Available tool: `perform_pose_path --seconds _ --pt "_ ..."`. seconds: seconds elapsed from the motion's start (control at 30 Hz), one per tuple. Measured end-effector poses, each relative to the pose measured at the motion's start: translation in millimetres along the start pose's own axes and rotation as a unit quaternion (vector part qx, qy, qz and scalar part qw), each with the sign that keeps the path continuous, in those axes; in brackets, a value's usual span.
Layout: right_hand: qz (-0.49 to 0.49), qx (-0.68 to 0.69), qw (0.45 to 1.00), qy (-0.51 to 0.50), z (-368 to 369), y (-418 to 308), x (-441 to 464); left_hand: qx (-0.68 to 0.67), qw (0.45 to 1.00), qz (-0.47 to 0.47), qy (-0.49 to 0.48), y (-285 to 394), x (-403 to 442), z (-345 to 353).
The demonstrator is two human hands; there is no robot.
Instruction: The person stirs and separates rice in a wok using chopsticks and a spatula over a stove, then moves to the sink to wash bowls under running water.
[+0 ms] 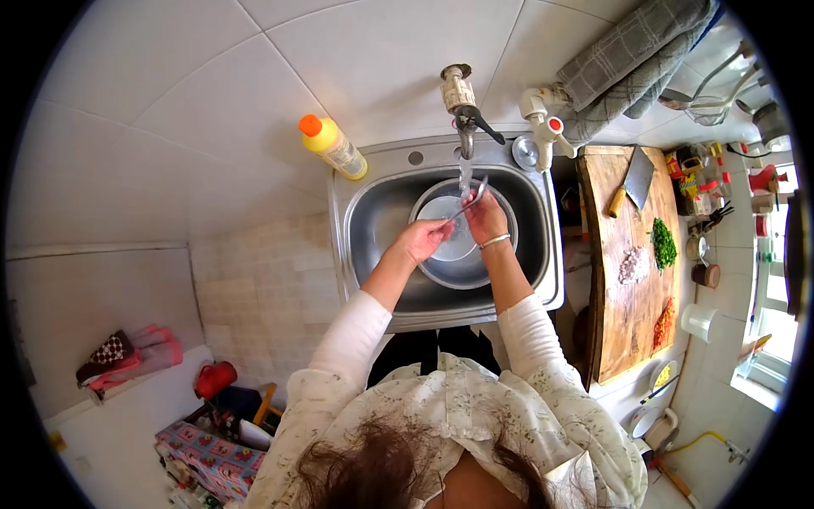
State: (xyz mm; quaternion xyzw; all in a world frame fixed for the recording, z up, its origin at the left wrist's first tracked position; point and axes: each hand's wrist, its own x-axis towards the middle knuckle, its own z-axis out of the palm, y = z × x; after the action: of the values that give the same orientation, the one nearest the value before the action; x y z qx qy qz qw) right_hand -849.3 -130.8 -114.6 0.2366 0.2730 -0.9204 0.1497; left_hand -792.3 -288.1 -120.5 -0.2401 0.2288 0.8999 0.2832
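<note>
Water runs from the tap (465, 127) over a slim metal spoon (481, 192), whose end tilts up toward the stream. My left hand (426, 239) pinches the handle at its lower end. Closed around the upper part near its head is my right hand (487, 219), with a bracelet at the wrist. Below both hands, a round metal basin (438, 276) stands in the steel sink (365, 197). A pale round dish or bowl (458, 248) lies inside the basin, partly hidden by my hands.
A yellow bottle (337, 151) with an orange cap stands left of the tap. On the right, a wooden cutting board (623, 314) carries a cleaver (636, 180), chopped greens (663, 244) and other chopped piles. Grey towels (632, 59) hang above a white valve (547, 127).
</note>
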Motion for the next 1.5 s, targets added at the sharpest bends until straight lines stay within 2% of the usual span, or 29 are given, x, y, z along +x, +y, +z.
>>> perform_pose_path --seconds 0.1,0.2,0.23,0.33,0.43,0.53,0.57,0.63,0.67,0.73,0.77,0.8,0.83,0.87,0.9,0.93,0.97,1.0,1.03,1.07,1.1,1.17,1.2,1.27,1.33,1.37,1.4,1.43,1.5 --pt "0.008 0.001 1.000 0.009 26.6 -15.3 -9.2 0.125 0.989 0.080 0.002 9.5 19.2 15.5" --pt "-0.016 -0.022 0.999 -0.031 36.5 -24.5 -12.6 0.285 0.948 0.130 0.054 27.2 30.3 27.5" --pt "-0.034 -0.050 0.997 -0.042 33.3 -24.5 -9.0 0.308 0.940 0.145 0.029 30.2 30.3 29.8" --pt "-0.044 -0.115 0.990 -0.069 32.9 -26.4 -7.6 0.459 0.869 0.180 0.041 36.1 34.5 26.2" --pt "-0.017 -0.181 0.981 -0.067 28.7 -10.6 -3.3 0.529 0.840 0.112 0.039 44.1 9.8 38.8" --pt "-0.056 -0.265 0.963 -0.005 57.4 2.2 -35.0 0.491 0.870 0.054 0.009 40.6 -7.3 27.0" --pt "-0.063 -0.319 0.945 0.031 51.3 4.8 -29.1 0.515 0.856 0.051 0.006 31.3 -7.0 12.6" --pt "-0.080 -0.421 0.897 0.106 31.4 5.1 -13.3 0.451 0.892 0.032 0.023 27.5 -33.7 30.8" --pt "-0.125 -0.538 0.829 0.085 31.1 -1.5 -14.4 0.418 0.908 0.020 0.029 24.3 -46.3 39.4" --pt "-0.205 -0.735 0.644 0.051 44.5 -23.2 -31.7 0.423 0.904 0.006 0.063 20.8 -62.1 40.8" --pt "-0.252 -0.676 0.690 0.060 60.7 -28.3 -41.6 0.431 0.900 -0.001 0.070 19.9 -66.4 43.4" --pt "-0.408 -0.616 0.673 0.027 66.1 -32.8 -49.7 0.447 0.886 0.002 0.119 14.6 -67.8 39.2" --pt "-0.435 -0.571 0.696 -0.009 91.9 -47.5 -76.3 0.472 0.869 0.004 0.151 9.9 -66.1 35.0" --pt "-0.392 -0.516 0.760 -0.053 127.9 -61.8 -111.7 0.453 0.882 0.023 0.128 8.3 -69.6 28.2" --pt "-0.450 -0.577 0.680 -0.045 160.5 -75.2 -139.5 0.391 0.912 0.027 0.121 4.9 -81.8 39.7" --pt "-0.409 -0.502 0.753 -0.118 170.8 -77.6 -141.2 0.387 0.917 0.026 0.095 6.2 -82.0 39.3" --pt "-0.481 -0.569 0.649 -0.152 186.2 -77.3 -136.4 0.359 0.929 0.032 0.089 5.4 -88.6 46.7" --pt "-0.477 -0.556 0.642 -0.225 200.8 -73.9 -140.9 0.346 0.934 0.015 0.085 5.7 -84.8 34.7" --pt "-0.542 -0.528 0.601 -0.258 206.9 -63.7 -137.4 0.361 0.931 0.023 0.054 8.0 -80.6 4.5" --pt "-0.529 -0.564 0.576 -0.265 212.5 -59.6 -149.3 0.373 0.927 0.038 0.030 10.4 -68.9 -10.0" --pt "-0.510 -0.598 0.550 -0.282 216.5 -57.1 -160.7 0.320 0.946 0.010 0.042 8.8 -69.1 7.8" --pt "-0.582 -0.604 0.474 -0.268 202.0 -54.1 -163.9 0.201 0.974 -0.039 0.092 11.1 -99.6 40.9" --pt "-0.612 -0.604 0.437 -0.265 192.4 -52.7 -160.1 0.193 0.975 -0.041 0.104 11.9 -104.5 44.3" --pt "-0.632 -0.585 0.424 -0.279 148.8 -51.7 -153.9 0.173 0.974 -0.051 0.135 22.4 -109.4 42.6" --pt "-0.442 -0.654 0.613 -0.035 103.3 -27.1 -162.7 0.122 0.986 -0.086 0.070 26.0 -111.2 35.9" --pt "-0.250 -0.685 0.684 0.005 81.5 -11.1 -153.8 0.087 0.991 -0.092 0.028 22.9 -110.2 30.1" --pt "-0.108 -0.630 0.769 0.004 69.8 2.5 -150.0 0.052 0.994 -0.099 -0.013 17.4 -109.2 24.8" --pt "0.034 -0.569 0.821 0.029 58.5 15.6 -146.6 0.039 0.992 -0.108 -0.055 9.2 -107.8 19.4" --pt "0.182 -0.290 0.939 -0.007 55.9 30.4 -141.8 0.019 0.982 -0.124 -0.143 -9.0 -110.1 24.8"
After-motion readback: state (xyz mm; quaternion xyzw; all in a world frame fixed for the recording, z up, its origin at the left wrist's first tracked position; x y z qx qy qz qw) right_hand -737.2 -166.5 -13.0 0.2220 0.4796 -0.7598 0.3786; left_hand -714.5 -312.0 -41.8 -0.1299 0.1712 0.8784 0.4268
